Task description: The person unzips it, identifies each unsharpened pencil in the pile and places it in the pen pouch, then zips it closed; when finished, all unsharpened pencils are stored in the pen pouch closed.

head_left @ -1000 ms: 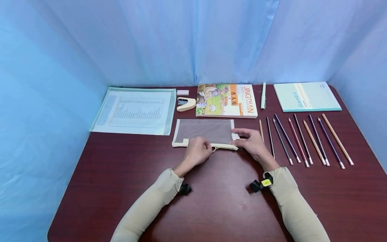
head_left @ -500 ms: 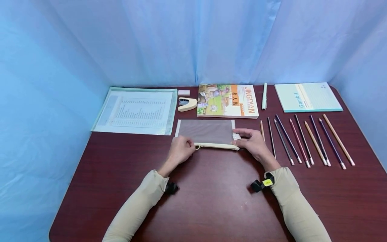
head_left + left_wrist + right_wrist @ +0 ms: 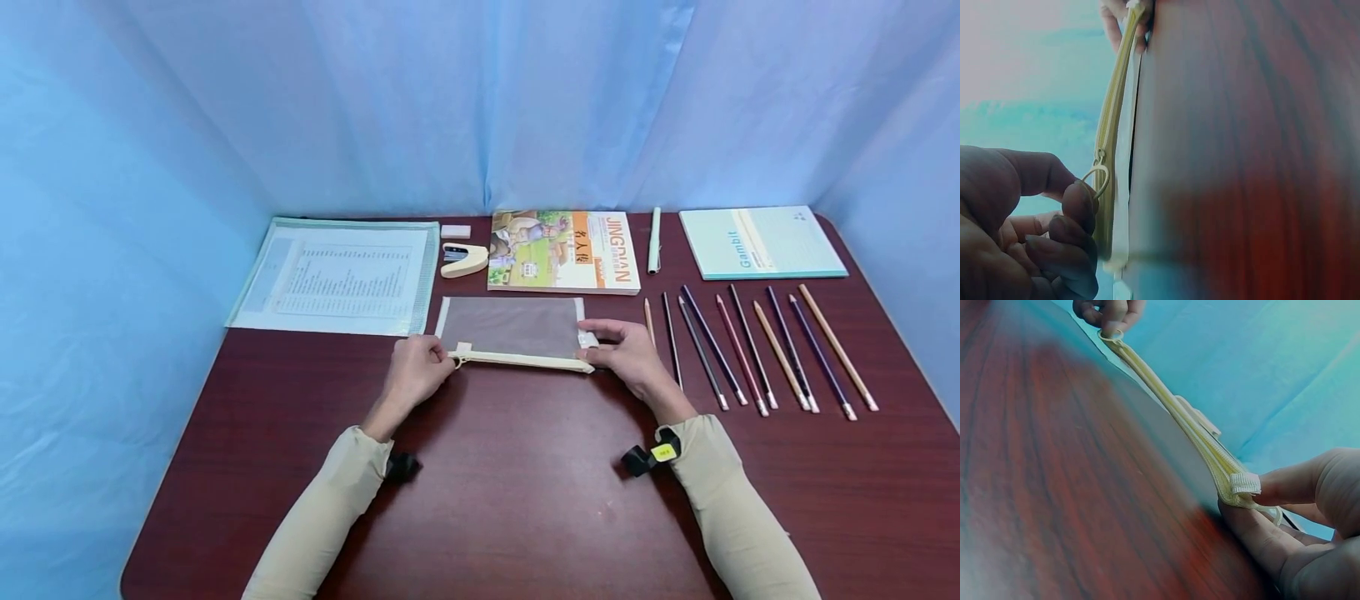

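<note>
a rectangular grey mesh pouch (image 3: 510, 325) with pale cream edging lies lengthwise across the dark red table (image 3: 525, 475). its cream zip (image 3: 525, 360) runs along the near edge, the thin ring pull (image 3: 1106, 181) close to the left end — just beside a small pale tab (image 3: 464, 347).

Your left hand (image 3: 416, 371) pinches the zip pull (image 3: 460, 362) at the left end of the pouch's (image 3: 517, 327) near edge, while your right hand (image 3: 626, 358) grips its right side by the near corner. Just beyond the pouch you have the book (image 3: 562, 250); beyond it to the left, the stapler (image 3: 465, 262), eraser (image 3: 456, 232) and folder (image 3: 337, 275); beyond it to the right, the pen (image 3: 655, 240) and notebook (image 3: 763, 242). Right of the pouch, past your hand, lie the pencils (image 3: 741, 354), side by side at a slant.
</note>
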Action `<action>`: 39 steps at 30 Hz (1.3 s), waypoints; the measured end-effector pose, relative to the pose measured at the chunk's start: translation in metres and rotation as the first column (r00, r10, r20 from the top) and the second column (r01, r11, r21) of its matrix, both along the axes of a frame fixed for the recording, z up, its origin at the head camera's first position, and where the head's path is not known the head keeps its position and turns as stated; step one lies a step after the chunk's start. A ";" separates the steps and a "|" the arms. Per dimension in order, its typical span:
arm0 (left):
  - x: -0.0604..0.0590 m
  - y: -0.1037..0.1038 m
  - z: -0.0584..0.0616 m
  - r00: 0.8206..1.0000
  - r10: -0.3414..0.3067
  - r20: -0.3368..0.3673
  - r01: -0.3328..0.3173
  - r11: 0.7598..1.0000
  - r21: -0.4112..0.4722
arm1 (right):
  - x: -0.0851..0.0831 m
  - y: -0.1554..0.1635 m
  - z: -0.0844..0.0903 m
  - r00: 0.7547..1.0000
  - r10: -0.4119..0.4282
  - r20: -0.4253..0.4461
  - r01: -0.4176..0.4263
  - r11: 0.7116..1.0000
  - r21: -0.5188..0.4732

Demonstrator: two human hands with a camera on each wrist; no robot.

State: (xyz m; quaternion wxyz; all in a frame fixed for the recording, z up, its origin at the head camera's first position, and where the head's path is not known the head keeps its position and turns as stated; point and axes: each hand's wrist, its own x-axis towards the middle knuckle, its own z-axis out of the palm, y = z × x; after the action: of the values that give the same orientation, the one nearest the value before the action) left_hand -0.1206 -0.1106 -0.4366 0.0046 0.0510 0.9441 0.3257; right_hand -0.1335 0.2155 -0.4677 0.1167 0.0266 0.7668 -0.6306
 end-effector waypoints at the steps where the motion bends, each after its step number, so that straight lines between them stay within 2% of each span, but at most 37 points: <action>1: 0.000 -0.004 0.000 1.000 0.013 -0.005 -0.013 1.000 -0.003 | 0.000 0.001 0.000 1.000 -0.004 0.004 0.004 1.000 0.001; 7: 0.000 -0.026 -0.001 0.999 0.050 -0.014 -0.050 0.999 0.002 | 0.000 0.003 0.003 1.000 -0.005 0.015 0.005 1.000 -0.004; 14: -0.002 -0.037 -0.002 0.998 -0.002 -0.056 0.001 1.000 -0.018 | -0.001 0.007 0.002 1.000 -0.012 0.008 0.012 1.000 -0.004; 19: -0.004 -0.046 -0.004 1.000 -0.001 -0.028 0.001 1.000 -0.016 | -0.002 0.006 0.001 0.999 -0.023 0.032 0.023 1.000 -0.001; 26: -0.004 -0.048 -0.005 0.991 -0.124 0.051 0.127 0.990 -0.066 | -0.004 0.008 0.002 0.998 -0.010 0.055 0.009 1.000 0.013; 32: -0.004 -0.040 0.011 0.979 -0.187 0.079 0.199 0.962 -0.185 | -0.004 0.010 0.003 0.999 0.011 0.052 -0.012 1.000 0.015; 35: -0.006 -0.031 0.020 0.962 -0.272 0.034 0.272 0.934 -0.231 | -0.004 0.010 0.002 0.999 0.017 0.049 -0.018 1.000 0.010; 37: -0.009 -0.024 0.023 0.935 -0.354 -0.009 0.340 0.906 -0.253 | -0.004 0.010 0.002 0.999 0.015 0.047 -0.015 1.000 0.014; 39: -0.013 -0.017 0.022 0.900 -0.434 -0.031 0.411 0.871 -0.268 | -0.005 0.010 0.001 0.999 0.012 0.049 -0.012 1.000 0.014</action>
State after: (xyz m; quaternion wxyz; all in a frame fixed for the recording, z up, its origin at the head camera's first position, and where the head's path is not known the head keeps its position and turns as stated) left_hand -0.1339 -0.1272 -0.4143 0.0394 0.2699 0.9431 0.1899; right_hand -0.1380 0.2251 -0.4666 0.1391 0.0384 0.7682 -0.6237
